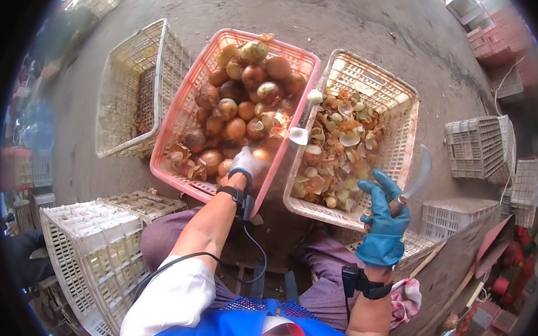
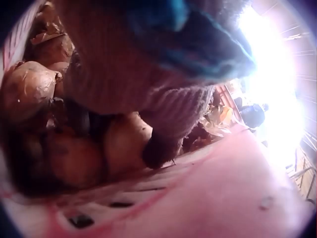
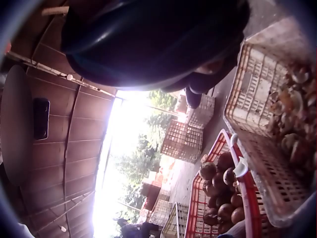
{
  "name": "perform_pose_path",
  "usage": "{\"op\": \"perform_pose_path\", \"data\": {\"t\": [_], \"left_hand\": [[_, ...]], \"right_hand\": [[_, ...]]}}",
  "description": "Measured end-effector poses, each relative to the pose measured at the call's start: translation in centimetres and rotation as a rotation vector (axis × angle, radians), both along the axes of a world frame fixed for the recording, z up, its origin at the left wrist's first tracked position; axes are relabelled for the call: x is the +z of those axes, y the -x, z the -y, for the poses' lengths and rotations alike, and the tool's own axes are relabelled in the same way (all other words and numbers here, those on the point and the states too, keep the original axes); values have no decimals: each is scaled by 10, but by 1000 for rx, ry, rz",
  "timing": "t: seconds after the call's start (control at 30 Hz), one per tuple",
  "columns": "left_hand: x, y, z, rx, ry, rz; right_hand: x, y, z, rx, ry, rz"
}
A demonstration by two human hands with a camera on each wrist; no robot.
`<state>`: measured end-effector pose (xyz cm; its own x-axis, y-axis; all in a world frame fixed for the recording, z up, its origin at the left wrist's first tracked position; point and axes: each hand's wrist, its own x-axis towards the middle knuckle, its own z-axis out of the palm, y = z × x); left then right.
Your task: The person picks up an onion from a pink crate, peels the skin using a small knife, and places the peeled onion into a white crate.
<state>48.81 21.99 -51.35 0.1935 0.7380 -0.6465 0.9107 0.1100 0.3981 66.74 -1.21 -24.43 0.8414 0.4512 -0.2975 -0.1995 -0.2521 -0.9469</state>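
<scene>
My left hand point(image 1: 249, 165), in a pale knitted glove, reaches down into a pink crate point(image 1: 172, 129) of brown-skinned onions point(image 1: 236, 128). In the left wrist view, its dark-tipped thumb and fingers straddle an onion point(image 2: 128, 144) close by the crate wall. My right hand point(image 1: 383, 213), in a blue rubber glove, holds a knife point(image 1: 423, 169) by its handle, the curved blade pointing up and away. Two fingers stretch forward over the near edge of a dirty white crate point(image 1: 398, 135) heaped with onion skins and trimmings point(image 1: 348, 139). The glove fills the top of the right wrist view, hiding the knife.
An off-white crate point(image 1: 155, 131) tilts at the left of the pink one. An upturned white crate point(image 1: 89, 237) stands by my left leg. More crates point(image 1: 478, 147) and a wooden board point(image 1: 451, 281) lie to the right. White pieces point(image 1: 298, 136) sit on the pink crate's right rim.
</scene>
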Motion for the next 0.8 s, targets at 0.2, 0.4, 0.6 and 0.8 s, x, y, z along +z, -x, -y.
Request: {"op": "perform_pose_path", "data": {"t": [0.2,0.4,0.6,0.8], "left_hand": [[44,19,11,747,330,967],[163,20,1,578,648,1600],[248,21,38,10,97,1122],[273,21,69,-123,77,975]], "right_hand": [[-1,3,0,68,-5,15],[-2,18,-5,195,-18,66],[5,39,-3,475,105,724],[-2,32,2,607,64,882]]}}
